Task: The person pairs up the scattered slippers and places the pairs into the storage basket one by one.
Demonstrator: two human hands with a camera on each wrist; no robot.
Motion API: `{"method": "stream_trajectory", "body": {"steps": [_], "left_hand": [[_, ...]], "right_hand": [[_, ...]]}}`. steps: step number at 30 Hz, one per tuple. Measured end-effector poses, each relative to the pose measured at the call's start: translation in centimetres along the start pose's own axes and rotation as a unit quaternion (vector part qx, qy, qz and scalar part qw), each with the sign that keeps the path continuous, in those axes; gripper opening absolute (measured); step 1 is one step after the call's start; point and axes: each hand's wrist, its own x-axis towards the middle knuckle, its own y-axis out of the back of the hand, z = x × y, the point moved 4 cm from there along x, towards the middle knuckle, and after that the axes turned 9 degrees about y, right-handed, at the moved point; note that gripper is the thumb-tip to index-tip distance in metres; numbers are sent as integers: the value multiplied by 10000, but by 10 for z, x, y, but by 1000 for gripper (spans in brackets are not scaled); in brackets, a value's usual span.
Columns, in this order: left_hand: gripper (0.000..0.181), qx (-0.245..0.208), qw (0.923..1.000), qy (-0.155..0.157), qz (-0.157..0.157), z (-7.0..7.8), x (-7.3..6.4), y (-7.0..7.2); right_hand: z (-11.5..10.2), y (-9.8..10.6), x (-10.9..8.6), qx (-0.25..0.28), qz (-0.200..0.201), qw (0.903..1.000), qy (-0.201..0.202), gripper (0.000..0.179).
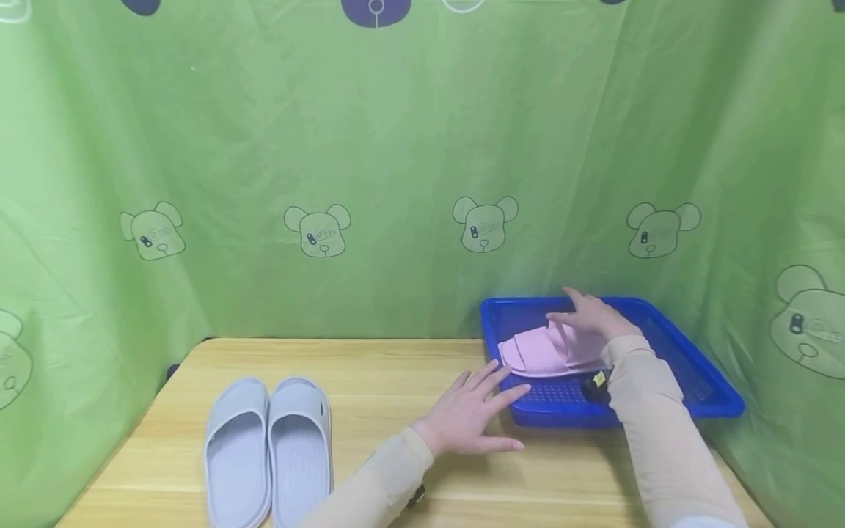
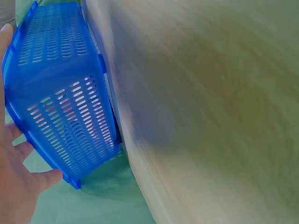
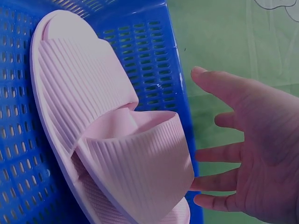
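Two pink slippers with ribbed straps lie in a blue plastic basket at the right of the table, one partly overlapping the other. Over the slippers is my right hand, fingers spread and nothing gripped. The right wrist view has its fingertips right at the side of the nearer slipper. My left hand reaches to the basket's front left corner with straight, spread fingers. In the left wrist view those fingers lie along the basket's rim.
A pair of grey slippers stands side by side at the left of the wooden table. Green curtain fabric with bear faces hangs behind and on both sides, close to the basket's far side. The basket's walls are slotted.
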Motion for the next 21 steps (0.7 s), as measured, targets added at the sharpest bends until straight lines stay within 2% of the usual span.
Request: {"method": "stream_trajectory", "body": {"steps": [21], "left_hand": [[89,-66,10000,18,-34,0,2,-4]], "right_hand": [[12,-13,-6,297,-64,9989,-351,97]]}}
